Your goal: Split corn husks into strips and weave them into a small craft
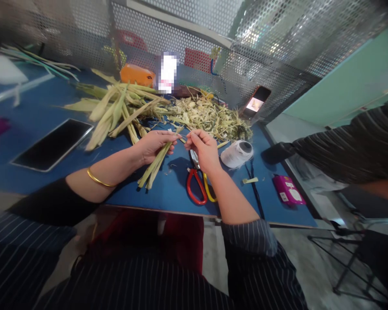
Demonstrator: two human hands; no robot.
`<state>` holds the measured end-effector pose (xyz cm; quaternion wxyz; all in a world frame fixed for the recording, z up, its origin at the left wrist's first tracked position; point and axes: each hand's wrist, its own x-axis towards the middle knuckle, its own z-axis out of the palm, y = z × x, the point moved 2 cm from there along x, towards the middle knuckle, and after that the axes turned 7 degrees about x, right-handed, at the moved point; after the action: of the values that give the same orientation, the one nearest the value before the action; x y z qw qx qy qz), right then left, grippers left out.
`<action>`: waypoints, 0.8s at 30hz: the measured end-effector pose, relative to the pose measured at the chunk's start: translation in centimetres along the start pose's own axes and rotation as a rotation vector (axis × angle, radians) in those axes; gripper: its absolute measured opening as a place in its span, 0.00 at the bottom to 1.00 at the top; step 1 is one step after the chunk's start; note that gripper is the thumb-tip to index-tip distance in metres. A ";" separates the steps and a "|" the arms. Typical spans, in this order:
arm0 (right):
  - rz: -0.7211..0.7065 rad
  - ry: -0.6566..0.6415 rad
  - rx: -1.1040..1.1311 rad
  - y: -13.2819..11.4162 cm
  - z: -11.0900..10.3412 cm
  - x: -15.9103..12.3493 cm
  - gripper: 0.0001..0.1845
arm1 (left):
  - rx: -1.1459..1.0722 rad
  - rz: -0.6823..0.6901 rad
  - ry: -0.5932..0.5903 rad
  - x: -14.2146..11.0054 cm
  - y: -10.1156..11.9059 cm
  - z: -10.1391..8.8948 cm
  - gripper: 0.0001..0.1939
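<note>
From my remote seat, looking through the head camera, I start at the far left of the blue surface (116,189), where a tablet (53,144) lies flat with its screen dark. Next to it I see a heap of pale corn husks (108,107), with an orange packet (137,75) behind.

In front of that heap, the left hand (158,144) (gold bangle (100,178) on its forearm) has its fingers closed around a small bundle of husk strips (155,165), whose loose ends hang toward the near edge. At the bundle's upper end, the right hand (202,148) faces it, its fingers pinching a thin strand (183,136); I cannot tell whether it is thread or fibre.

Behind both hands I see a mound of shredded husk (207,114). Scissors (194,160) with one red and one yellow handle lie partly hidden under the right hand. Just beside that hand is a cone of white thread (233,156); beyond it a smartphone (258,102) leans, lit. Rightmost come a purple packet (287,189) and another person's striped sleeve (339,140).
</note>
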<state>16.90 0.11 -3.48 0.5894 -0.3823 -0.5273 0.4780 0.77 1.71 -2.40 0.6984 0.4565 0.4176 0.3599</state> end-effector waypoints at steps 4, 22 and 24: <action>0.011 -0.024 0.012 0.0 0.1 -0.1 0.10 | -0.023 -0.007 0.000 -0.1 0.3 -0.1 0.09; 0.123 -0.195 -0.029 -0.1 0.3 -0.1 0.10 | 0.485 0.231 0.158 -0.5 1.2 -0.4 0.11; 0.114 -0.188 -0.029 -0.1 0.2 0.0 0.10 | 0.479 0.236 0.132 -0.7 1.3 -0.3 0.11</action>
<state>16.74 0.05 -3.39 0.5038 -0.3736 -0.5643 0.5368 0.10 1.63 -1.10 0.4950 0.6298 0.4793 0.3586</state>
